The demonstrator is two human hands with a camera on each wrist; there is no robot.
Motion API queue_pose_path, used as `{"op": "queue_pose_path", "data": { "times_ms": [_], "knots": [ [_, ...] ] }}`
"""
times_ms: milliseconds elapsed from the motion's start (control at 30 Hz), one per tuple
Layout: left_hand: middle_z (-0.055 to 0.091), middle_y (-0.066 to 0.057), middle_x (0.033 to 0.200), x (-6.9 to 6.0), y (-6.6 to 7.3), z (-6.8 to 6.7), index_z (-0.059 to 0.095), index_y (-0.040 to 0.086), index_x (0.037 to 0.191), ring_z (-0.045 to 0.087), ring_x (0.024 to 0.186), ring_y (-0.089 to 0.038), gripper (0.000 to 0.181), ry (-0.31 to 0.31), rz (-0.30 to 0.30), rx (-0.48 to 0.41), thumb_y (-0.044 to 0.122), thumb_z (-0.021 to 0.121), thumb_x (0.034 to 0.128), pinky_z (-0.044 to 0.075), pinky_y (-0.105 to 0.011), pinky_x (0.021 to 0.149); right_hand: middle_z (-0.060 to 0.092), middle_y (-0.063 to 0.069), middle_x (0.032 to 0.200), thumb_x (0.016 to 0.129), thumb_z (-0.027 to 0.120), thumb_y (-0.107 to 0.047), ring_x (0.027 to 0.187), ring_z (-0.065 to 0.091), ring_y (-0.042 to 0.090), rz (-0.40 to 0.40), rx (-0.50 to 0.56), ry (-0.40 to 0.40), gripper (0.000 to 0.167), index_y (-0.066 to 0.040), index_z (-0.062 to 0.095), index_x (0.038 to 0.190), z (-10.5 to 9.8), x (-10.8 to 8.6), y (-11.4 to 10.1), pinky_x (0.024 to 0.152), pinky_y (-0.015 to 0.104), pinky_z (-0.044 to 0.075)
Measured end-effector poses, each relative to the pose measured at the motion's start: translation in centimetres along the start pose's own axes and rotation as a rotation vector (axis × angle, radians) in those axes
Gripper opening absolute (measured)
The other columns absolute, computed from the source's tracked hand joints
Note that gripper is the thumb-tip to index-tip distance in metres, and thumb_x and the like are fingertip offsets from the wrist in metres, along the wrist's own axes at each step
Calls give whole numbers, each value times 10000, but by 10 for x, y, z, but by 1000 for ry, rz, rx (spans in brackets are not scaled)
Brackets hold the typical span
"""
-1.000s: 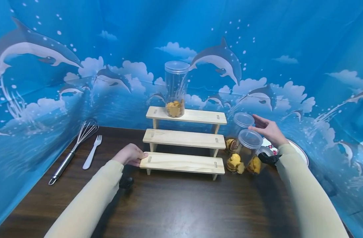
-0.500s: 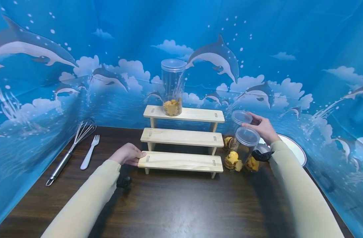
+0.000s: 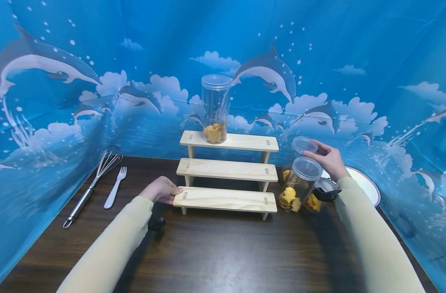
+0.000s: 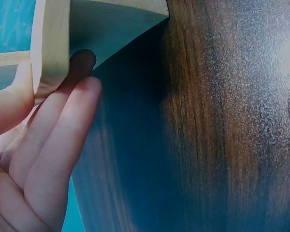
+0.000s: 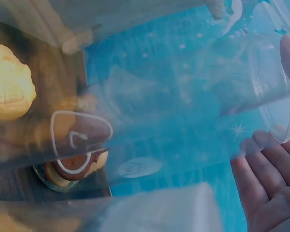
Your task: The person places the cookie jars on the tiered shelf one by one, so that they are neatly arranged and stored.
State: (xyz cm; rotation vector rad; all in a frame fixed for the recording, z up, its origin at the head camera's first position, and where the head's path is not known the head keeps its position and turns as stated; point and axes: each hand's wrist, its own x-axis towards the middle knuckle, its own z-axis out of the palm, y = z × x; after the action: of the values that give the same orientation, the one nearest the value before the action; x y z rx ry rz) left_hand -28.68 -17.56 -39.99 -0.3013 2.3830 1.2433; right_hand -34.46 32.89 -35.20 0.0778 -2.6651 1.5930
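Observation:
In the head view, my left hand [image 3: 160,189] pinches the left end of the lowest shelf of a three-tier wooden stand [image 3: 224,198], thumb on top and fingers beneath. My right hand [image 3: 329,162] grips a tall clear jar [image 3: 299,142] near its lid. Brown, iced cookies [image 5: 77,159] show low in this area in the right wrist view. A second lidded jar [image 3: 307,170] holding yellow cookies stands just in front and hides much of the gripped jar. Another jar with cookies [image 3: 313,202] sits partly hidden beside it. One more jar [image 3: 214,110] stands upright on the top shelf.
A whisk [image 3: 92,185] and a white fork [image 3: 115,188] lie at the left on the dark wooden table [image 3: 223,256]. Behind my right wrist is a white plate [image 3: 367,188], partly covered. A blue dolphin backdrop [image 3: 157,49] surrounds the table.
The jar in my right hand has shifted a little to the right behind the front jar, and its cookies are now more hidden. My left hand stays on the shelf end.

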Motion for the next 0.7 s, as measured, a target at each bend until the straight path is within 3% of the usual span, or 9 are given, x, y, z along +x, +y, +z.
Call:
{"op": "queue_pose_path", "data": {
  "times_ms": [300, 500, 700],
  "knots": [
    [621, -70, 706, 1, 0, 3, 590, -154, 1091, 593, 598, -137, 306, 16, -8, -4, 106, 610, 931, 582, -304, 625, 227, 135, 1550, 853, 660, -483, 1404, 264, 324, -22, -9, 50, 823, -193, 256, 1508, -10, -8, -15, 1102, 538, 291],
    [630, -84, 723, 1, -2, 4, 592, -152, 1089, 599, 605, -144, 313, 35, -4, -9, 108, 628, 919, 581, -302, 620, 236, 164, 1542, 856, 657, -480, 1398, 273, 336, -77, -38, 131, 827, -151, 263, 1504, -19, -15, -37, 1106, 532, 288],
    [623, -87, 720, -1, -1, 4, 602, -155, 1084, 591, 593, -135, 309, 49, 11, 4, 108, 624, 922, 582, -302, 622, 288, 179, 1519, 858, 661, -466, 1382, 311, 324, -117, -30, 193, 806, -179, 270, 1502, -29, -22, -62, 1108, 492, 307]
  ]
}}
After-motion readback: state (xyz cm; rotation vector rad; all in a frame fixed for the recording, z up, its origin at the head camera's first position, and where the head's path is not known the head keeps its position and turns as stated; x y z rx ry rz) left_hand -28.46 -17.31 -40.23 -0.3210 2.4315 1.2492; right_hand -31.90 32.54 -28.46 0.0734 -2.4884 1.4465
